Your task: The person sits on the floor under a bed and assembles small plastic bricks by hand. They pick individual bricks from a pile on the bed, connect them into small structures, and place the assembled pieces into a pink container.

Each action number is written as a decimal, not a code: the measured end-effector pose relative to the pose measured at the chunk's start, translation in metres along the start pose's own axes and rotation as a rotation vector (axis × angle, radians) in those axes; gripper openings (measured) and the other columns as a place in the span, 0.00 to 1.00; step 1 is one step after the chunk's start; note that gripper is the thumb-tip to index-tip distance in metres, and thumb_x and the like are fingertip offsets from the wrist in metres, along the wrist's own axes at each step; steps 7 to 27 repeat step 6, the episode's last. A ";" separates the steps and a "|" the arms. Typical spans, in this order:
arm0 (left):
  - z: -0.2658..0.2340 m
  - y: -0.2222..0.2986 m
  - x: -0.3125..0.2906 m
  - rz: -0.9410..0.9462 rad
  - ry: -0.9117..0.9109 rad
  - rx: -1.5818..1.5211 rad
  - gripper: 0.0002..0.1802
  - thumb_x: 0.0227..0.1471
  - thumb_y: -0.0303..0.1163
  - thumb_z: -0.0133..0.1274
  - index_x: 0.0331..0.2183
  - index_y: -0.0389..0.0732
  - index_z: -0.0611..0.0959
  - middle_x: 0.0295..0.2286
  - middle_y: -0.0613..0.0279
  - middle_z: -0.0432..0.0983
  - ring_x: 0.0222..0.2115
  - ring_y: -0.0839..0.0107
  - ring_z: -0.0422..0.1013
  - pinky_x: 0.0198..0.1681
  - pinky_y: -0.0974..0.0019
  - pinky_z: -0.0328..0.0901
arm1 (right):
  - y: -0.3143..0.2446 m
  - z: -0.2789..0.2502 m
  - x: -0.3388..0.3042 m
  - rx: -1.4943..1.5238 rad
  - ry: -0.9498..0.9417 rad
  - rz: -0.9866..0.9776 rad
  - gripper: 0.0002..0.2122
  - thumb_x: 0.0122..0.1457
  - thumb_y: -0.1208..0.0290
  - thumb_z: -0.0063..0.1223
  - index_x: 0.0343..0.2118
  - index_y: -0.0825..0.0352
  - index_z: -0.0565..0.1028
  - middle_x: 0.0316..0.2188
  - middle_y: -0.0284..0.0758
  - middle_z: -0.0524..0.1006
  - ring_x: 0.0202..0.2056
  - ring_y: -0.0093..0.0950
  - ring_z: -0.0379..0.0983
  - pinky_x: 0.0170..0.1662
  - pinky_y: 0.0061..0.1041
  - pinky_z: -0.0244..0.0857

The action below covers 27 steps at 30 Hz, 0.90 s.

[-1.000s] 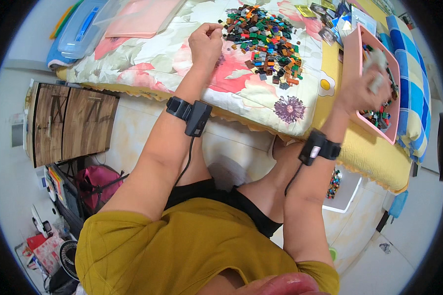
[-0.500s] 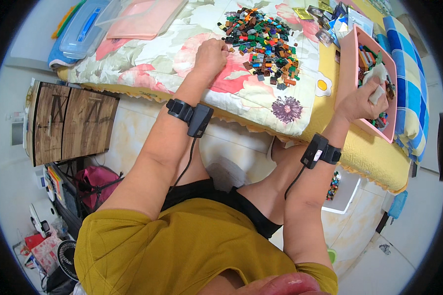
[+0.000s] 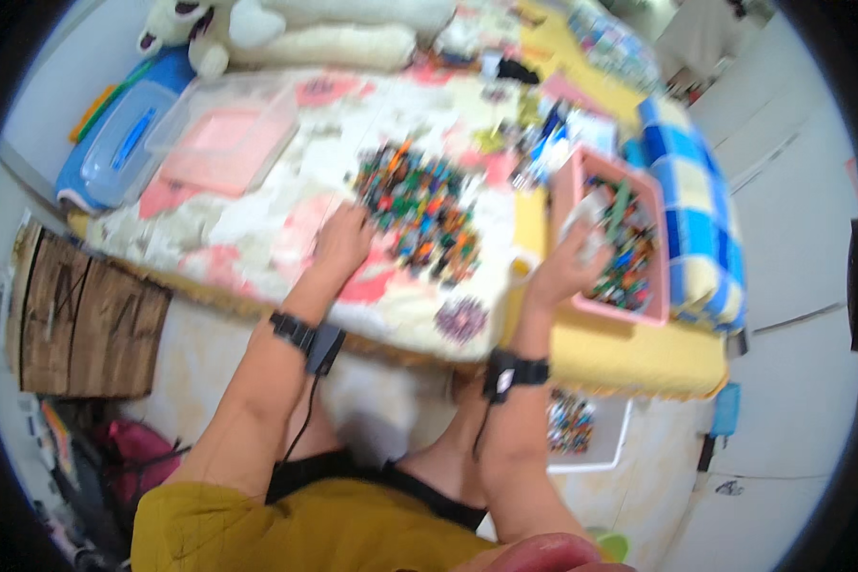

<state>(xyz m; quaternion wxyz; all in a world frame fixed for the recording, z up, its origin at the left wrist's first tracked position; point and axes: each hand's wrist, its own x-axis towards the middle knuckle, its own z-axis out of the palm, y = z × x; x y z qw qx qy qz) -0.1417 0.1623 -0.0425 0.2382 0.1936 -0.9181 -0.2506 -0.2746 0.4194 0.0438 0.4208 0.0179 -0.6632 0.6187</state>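
A loose pile of small multicoloured toy bricks (image 3: 419, 210) lies on the floral bedspread. At its left edge rests my left hand (image 3: 343, 238), fingers curled and pinched together; anything between them is hidden. My right hand (image 3: 570, 267) is closed on a crumpled white tissue (image 3: 586, 217), over the left side of a pink bin (image 3: 564, 186). More bricks (image 3: 629, 262) fill that bin, and a long green piece (image 3: 619, 212) lies on top of them. The picture is blurred, so small parts are unclear.
A clear plastic box (image 3: 176, 129) with a pink lid (image 3: 224, 143) sits at the left, near a blue-lidded case (image 3: 129, 143). Packets (image 3: 567, 133) lie behind the bin, a blue checked bedding roll (image 3: 691, 210) to its right. A white tray (image 3: 601, 448) of bricks stands on the floor.
The whole view has shifted, bringing stuffed toys at the back into sight. My right hand with the tissue has moved left within the bin, exposing more bricks. My left hand stays beside the pile.
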 end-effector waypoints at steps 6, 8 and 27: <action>0.009 -0.021 0.015 -0.140 0.028 -0.080 0.10 0.43 0.33 0.59 0.26 0.37 0.79 0.29 0.43 0.74 0.33 0.45 0.72 0.39 0.47 0.66 | -0.014 0.003 -0.017 0.083 -0.227 0.029 0.08 0.59 0.73 0.55 0.38 0.73 0.75 0.33 0.42 0.77 0.37 0.30 0.74 0.45 0.28 0.68; 0.009 -0.021 0.015 -0.140 0.028 -0.080 0.10 0.43 0.33 0.59 0.26 0.37 0.79 0.29 0.43 0.74 0.33 0.45 0.72 0.39 0.47 0.66 | -0.014 0.003 -0.017 0.083 -0.227 0.029 0.08 0.59 0.73 0.55 0.38 0.73 0.75 0.33 0.42 0.77 0.37 0.30 0.74 0.45 0.28 0.68; 0.009 -0.021 0.015 -0.140 0.028 -0.080 0.10 0.43 0.33 0.59 0.26 0.37 0.79 0.29 0.43 0.74 0.33 0.45 0.72 0.39 0.47 0.66 | -0.014 0.003 -0.017 0.083 -0.227 0.029 0.08 0.59 0.73 0.55 0.38 0.73 0.75 0.33 0.42 0.77 0.37 0.30 0.74 0.45 0.28 0.68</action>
